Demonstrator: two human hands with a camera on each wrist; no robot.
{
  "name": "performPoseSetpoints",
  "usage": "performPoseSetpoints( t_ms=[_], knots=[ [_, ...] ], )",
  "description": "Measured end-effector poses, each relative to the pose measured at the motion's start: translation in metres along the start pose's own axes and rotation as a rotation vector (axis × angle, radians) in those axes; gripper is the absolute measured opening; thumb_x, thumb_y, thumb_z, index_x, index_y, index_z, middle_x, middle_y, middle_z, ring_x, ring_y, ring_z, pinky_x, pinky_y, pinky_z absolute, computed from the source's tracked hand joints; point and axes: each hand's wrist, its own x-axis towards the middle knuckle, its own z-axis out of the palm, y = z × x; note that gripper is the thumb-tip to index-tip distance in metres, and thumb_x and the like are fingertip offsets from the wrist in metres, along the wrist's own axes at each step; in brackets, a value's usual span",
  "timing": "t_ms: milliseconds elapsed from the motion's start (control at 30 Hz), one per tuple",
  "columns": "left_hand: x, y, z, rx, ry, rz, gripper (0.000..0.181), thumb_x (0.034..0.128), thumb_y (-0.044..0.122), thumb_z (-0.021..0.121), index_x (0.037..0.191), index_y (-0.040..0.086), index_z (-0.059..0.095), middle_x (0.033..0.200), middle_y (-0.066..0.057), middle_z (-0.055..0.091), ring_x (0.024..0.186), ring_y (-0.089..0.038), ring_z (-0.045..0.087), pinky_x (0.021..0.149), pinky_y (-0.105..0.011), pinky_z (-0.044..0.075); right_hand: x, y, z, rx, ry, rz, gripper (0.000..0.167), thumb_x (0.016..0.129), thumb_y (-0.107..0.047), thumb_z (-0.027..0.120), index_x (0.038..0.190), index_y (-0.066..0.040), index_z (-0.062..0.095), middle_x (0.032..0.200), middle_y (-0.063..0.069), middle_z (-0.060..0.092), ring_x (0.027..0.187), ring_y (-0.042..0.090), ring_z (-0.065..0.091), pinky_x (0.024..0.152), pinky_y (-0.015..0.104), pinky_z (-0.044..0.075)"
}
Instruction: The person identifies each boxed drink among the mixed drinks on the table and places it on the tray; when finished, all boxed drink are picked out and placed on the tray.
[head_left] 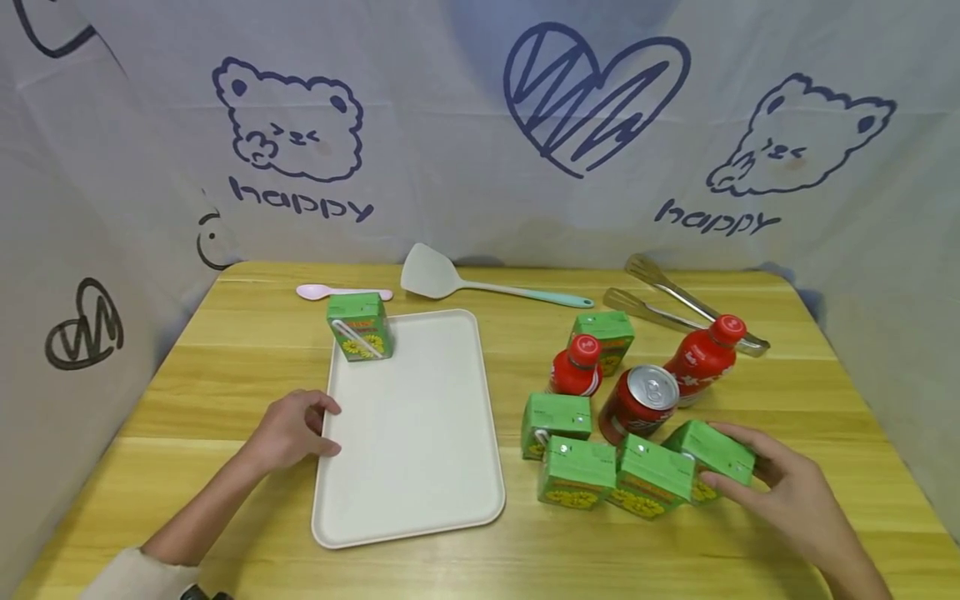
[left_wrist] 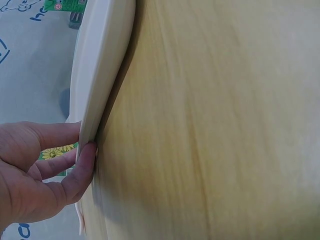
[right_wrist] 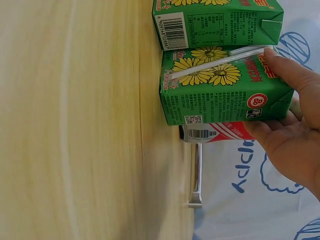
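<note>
In the head view a white tray [head_left: 412,433] lies on the table, and my left hand [head_left: 296,432] pinches its left rim; the left wrist view shows thumb and fingers of the hand [left_wrist: 47,172] on either side of the tray's edge [left_wrist: 95,75]. My right hand [head_left: 787,483] holds the rightmost green drink carton [head_left: 712,454] between thumb and fingers. In the right wrist view the hand [right_wrist: 295,115] grips this carton [right_wrist: 225,90], which has a straw on its side, beside another carton [right_wrist: 220,25]. One more green carton [head_left: 360,329] stands at the tray's back left corner.
Left of the held carton stand other green cartons [head_left: 577,471], with a red can [head_left: 640,404] and red bottles [head_left: 576,367], [head_left: 701,358] behind them. A pink spoon [head_left: 341,292], a spatula [head_left: 480,286] and metal tongs [head_left: 675,304] lie along the back.
</note>
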Motion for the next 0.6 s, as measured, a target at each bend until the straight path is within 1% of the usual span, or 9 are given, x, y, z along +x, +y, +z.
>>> performPoseSetpoints(
  t_ms=[133, 267, 367, 467, 600],
  knots=[
    [0.0002, -0.0002, -0.0004, 0.005, 0.001, 0.0, 0.048, 0.0645, 0.005, 0.084, 0.106, -0.002, 0.06, 0.076, -0.009, 0.06, 0.068, -0.018, 0.053, 0.058, -0.03, 0.043, -0.0008, -0.001, 0.0025, 0.046, 0.031, -0.029, 0.054, 0.074, -0.006, 0.079, 0.123, -0.005, 0.058, 0.109, -0.035, 0.053, 0.088, -0.012, 0.056, 0.072, 0.006, 0.046],
    [0.0006, 0.0, -0.0006, 0.006, -0.001, -0.002, 0.048, 0.0643, 0.005, 0.084, 0.106, -0.002, 0.06, 0.077, -0.009, 0.06, 0.069, -0.018, 0.053, 0.058, -0.03, 0.043, -0.001, -0.0027, 0.0038, 0.09, 0.056, -0.057, 0.053, 0.071, 0.001, 0.079, 0.119, -0.002, 0.057, 0.105, -0.03, 0.059, 0.084, -0.007, 0.059, 0.07, 0.009, 0.048],
    [0.0008, 0.0, -0.0005, 0.003, -0.003, -0.002, 0.048, 0.0644, 0.005, 0.084, 0.106, -0.002, 0.06, 0.077, -0.01, 0.06, 0.069, -0.018, 0.053, 0.058, -0.03, 0.043, -0.0009, -0.0041, 0.0025, 0.082, 0.073, -0.061, 0.051, 0.071, 0.0, 0.08, 0.118, -0.003, 0.06, 0.107, -0.029, 0.058, 0.085, -0.008, 0.059, 0.072, 0.008, 0.048],
    [0.0007, -0.0002, -0.0004, 0.004, -0.002, 0.0, 0.048, 0.0644, 0.005, 0.084, 0.106, -0.002, 0.06, 0.077, -0.009, 0.06, 0.069, -0.018, 0.053, 0.058, -0.029, 0.043, -0.0003, -0.0055, 0.0, 0.073, 0.09, -0.048, 0.05, 0.07, -0.001, 0.08, 0.117, -0.004, 0.062, 0.108, -0.029, 0.057, 0.085, -0.008, 0.059, 0.073, 0.007, 0.048],
    [0.0006, -0.0003, 0.0001, 0.006, 0.0, 0.0, 0.048, 0.0645, 0.005, 0.084, 0.105, -0.002, 0.061, 0.077, -0.009, 0.06, 0.068, -0.018, 0.053, 0.058, -0.029, 0.043, 0.0007, -0.0079, -0.0045, 0.069, 0.1, -0.051, 0.051, 0.07, 0.0, 0.08, 0.117, -0.002, 0.062, 0.107, -0.03, 0.057, 0.085, -0.008, 0.059, 0.072, 0.006, 0.047]
  ],
)
